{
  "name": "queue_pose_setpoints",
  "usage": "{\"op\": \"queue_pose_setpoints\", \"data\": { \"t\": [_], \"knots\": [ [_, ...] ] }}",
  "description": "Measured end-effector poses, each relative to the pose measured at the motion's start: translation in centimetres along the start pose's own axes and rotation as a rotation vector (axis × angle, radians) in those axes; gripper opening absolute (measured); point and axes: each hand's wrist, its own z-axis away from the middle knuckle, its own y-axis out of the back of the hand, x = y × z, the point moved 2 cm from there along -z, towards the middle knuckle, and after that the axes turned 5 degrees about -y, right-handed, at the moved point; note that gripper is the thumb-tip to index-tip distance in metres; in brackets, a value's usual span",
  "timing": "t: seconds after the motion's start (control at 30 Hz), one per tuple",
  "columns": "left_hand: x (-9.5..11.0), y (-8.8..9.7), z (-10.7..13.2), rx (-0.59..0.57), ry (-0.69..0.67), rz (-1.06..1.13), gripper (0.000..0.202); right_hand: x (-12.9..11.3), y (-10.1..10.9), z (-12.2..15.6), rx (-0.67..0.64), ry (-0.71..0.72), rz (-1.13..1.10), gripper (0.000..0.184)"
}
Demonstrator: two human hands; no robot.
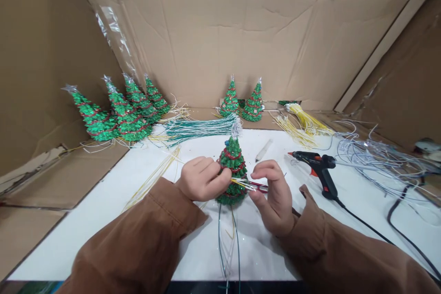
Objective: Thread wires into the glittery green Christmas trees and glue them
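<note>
wires [243,183] fan across the front of the tree [233,160], pinched in the grip of the left hand [204,178]; right of the tree, the right hand [274,200] holds thumb and forefinger spread around their ends. a firm pinch should keep the strands even; best keep the right sleeve [339,243] off the glue gun [319,165], farther right of the tree.
</note>
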Motion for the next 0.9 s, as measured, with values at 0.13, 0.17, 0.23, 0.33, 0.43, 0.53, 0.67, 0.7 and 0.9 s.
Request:
{"op": "queue_pose_setpoints", "data": {
  "t": [0.13,0.17,0.23,0.33,0.43,0.53,0.67,0.7,0.9],
  "knots": [
    [1.2,-0.2,-0.2,0.061,-0.4,-0.289,0.007,-0.7,0.2,0.1,-0.033,0.136,0.076,0.014],
    [1.4,-0.2,-0.1,0.081,-0.53,-0.412,0.01,-0.8,0.2,0.0,-0.02,0.153,0.086,0.015],
    [1.3,-0.1,-0.1,0.117,-0.662,-0.607,0.014,-0.7,0.2,-0.4,0.081,0.125,0.073,0.013],
    [-0.2,0.7,-0.1,0.153,-0.568,-0.761,0.016,0.3,1.3,-1.6,0.43,-0.021,-0.086,0.012],
    [-2.5,2.3,0.0,0.246,-0.303,-0.874,0.018,1.6,3.3,-3.1,0.727,-0.179,-0.427,0.013],
    [-4.9,3.6,0.2,0.305,0.193,-0.911,0.028,2.3,5.1,-4.4,0.715,-0.252,-0.71,0.016],
    [-6.6,3.2,0.3,-0.014,0.457,-0.847,0.039,2.0,4.9,-4.8,0.48,-0.286,-0.769,0.023],
    [-6.5,3.0,0.2,-0.055,0.448,-0.841,0.04,1.9,4.4,-4.6,0.425,-0.307,-0.758,0.024],
    [-1.1,2.8,-0.5,0.238,0.026,-0.627,0.033,1.9,1.3,-3.0,0.154,-0.459,-0.552,0.024]
  ]
}}
